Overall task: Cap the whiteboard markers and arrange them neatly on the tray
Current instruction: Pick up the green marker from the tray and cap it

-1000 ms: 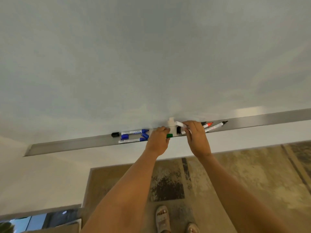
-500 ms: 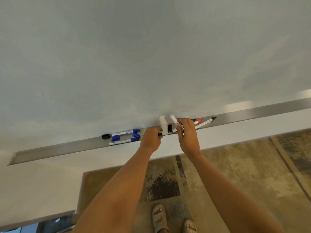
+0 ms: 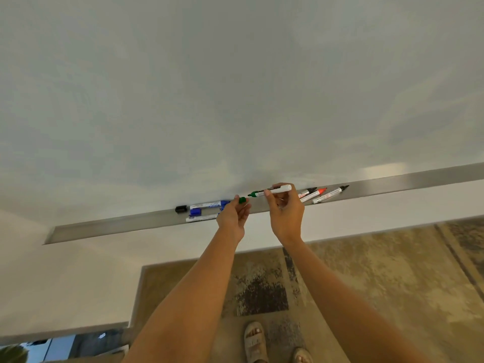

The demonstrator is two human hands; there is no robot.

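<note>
- Green whiteboard marker [image 3: 271, 191]: uncapped, white barrel, green nib end pointing left; held roughly level just above the tray, in front of the whiteboard's lower edge.
- Right hand [image 3: 284, 208]: grasping the green marker's barrel between thumb and fingertips, the remaining fingers curled beneath it.
- Green cap [image 3: 242, 200]: pinched at the fingertips of the left hand, just left of the marker's nib and slightly lower; a small gap separates cap and nib.
- Left hand [image 3: 233, 217]: fingers bent around the green cap, raised over the tray's front edge.
- Tray [image 3: 117, 226]: long brushed-metal ledge along the foot of the whiteboard [image 3: 235, 87], running slightly uphill from left to right in this view.
- Blue markers, left group: one capped blue marker [image 3: 209, 205] lying along the tray's back; a second white-barrelled marker [image 3: 201, 218] in front of it, its right end hidden behind the left hand.
- Loose blue cap [image 3: 195, 211]: lying between those two markers.
- Loose black cap [image 3: 181, 209]: at the far left end of the group, just beside the rear blue marker.
- Right group, all uncapped and lying at a slant: a black-tipped marker [image 3: 307, 192] partly behind the right hand, a red marker [image 3: 314, 194] next to it, another black marker [image 3: 330, 194] furthest right.
- Floor: patterned beige carpet [image 3: 392, 271] below; two sandalled feet [image 3: 255, 341] at the bottom edge.
</note>
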